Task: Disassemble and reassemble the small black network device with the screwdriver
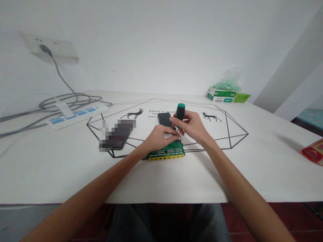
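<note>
A green circuit board (166,151), with a yellow row of connectors along its near edge, lies on the table in front of me. My right hand (193,126) is closed around a screwdriver (180,112) with a green and black handle. It stands nearly upright, its shaft pointing down at the board's far right part. My left hand (161,137) reaches over the far left of the board, thumb and index finger coming together beside the shaft. What those fingertips pinch, if anything, is hidden. Behind the hands lies a dark flat panel (164,120), partly covered by them.
A phone (121,134), partly pixelated, lies left of the board. Farther left are a power strip (80,116) and coiled grey cables (73,98). Green and white boxes (222,95) with a plastic bag stand at the back right. A red box (314,152) sits at the right edge.
</note>
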Motion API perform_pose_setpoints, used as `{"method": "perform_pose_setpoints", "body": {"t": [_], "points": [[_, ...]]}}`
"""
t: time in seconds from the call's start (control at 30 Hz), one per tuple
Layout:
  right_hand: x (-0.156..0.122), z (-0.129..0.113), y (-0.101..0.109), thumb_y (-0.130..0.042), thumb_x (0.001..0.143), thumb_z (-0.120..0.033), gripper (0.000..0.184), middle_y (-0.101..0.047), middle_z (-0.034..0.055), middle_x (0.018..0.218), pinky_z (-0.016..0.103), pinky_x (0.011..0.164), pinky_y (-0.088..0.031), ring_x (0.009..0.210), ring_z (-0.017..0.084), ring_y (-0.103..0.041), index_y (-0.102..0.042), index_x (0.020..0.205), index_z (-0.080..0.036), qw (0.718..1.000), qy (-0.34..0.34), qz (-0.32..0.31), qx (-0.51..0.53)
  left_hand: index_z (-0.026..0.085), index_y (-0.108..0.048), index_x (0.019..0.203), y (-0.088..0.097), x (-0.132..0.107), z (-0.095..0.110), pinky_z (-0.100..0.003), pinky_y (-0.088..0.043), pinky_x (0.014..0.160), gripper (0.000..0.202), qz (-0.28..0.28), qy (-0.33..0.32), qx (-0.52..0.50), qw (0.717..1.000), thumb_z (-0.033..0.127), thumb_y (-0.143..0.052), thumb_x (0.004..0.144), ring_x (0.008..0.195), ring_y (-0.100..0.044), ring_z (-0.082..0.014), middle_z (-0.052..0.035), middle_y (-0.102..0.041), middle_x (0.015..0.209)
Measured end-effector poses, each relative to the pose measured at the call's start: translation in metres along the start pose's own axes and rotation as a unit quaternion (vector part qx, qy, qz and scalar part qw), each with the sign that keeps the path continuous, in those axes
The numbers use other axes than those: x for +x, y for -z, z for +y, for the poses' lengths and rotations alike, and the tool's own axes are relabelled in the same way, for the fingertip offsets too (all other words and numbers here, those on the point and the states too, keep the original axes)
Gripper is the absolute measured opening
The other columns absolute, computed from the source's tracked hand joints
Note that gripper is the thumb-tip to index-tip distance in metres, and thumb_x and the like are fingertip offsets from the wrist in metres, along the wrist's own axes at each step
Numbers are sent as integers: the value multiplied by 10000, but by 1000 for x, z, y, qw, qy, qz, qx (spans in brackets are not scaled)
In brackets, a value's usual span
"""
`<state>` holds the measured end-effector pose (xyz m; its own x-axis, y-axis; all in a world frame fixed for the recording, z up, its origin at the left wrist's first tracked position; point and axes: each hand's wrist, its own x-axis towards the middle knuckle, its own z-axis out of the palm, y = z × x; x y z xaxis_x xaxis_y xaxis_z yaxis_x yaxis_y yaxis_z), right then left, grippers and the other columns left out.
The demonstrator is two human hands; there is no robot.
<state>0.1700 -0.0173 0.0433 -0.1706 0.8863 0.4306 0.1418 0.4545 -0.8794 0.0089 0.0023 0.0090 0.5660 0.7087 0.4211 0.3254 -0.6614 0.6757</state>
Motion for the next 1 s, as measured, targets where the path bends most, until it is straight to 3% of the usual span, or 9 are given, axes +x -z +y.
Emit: {"method": "perform_pose_setpoints", "body": {"t": [0.77, 0.9, 1.0], "points": [[1, 1, 2, -730, 754, -486, 329, -541, -23, 595, 248, 427, -346, 457, 83, -473, -619, 725, -178, 999, 1, 24, -43, 162, -773, 796, 0, 0, 2, -280, -532, 812, 128, 26, 20, -6, 999, 270, -709, 770, 803, -717, -180, -42, -781, 848], [1, -1, 4, -745, 743, -466, 314, -578, -8, 658, 243, 431, -323, 480, 67, -433, -649, 737, -167, 998, 11, 20, -55, 165, -777, 890, 0, 0, 1, -282, -532, 868, 175, 11, 4, -18, 1000, 265, -653, 819, 882, -721, -183, -51, -781, 933], [1, -5, 6, -778, 694, -478, 350, -603, 0, 708, 246, 404, -308, 441, 55, -427, -661, 761, -156, 999, -1, 18, -40, 176, -782, 844, 0, 0, 0, -289, -530, 863, 154, 14, -4, -7, 1000, 266, -660, 818, 857, -719, -182, -39, -782, 894]]}}
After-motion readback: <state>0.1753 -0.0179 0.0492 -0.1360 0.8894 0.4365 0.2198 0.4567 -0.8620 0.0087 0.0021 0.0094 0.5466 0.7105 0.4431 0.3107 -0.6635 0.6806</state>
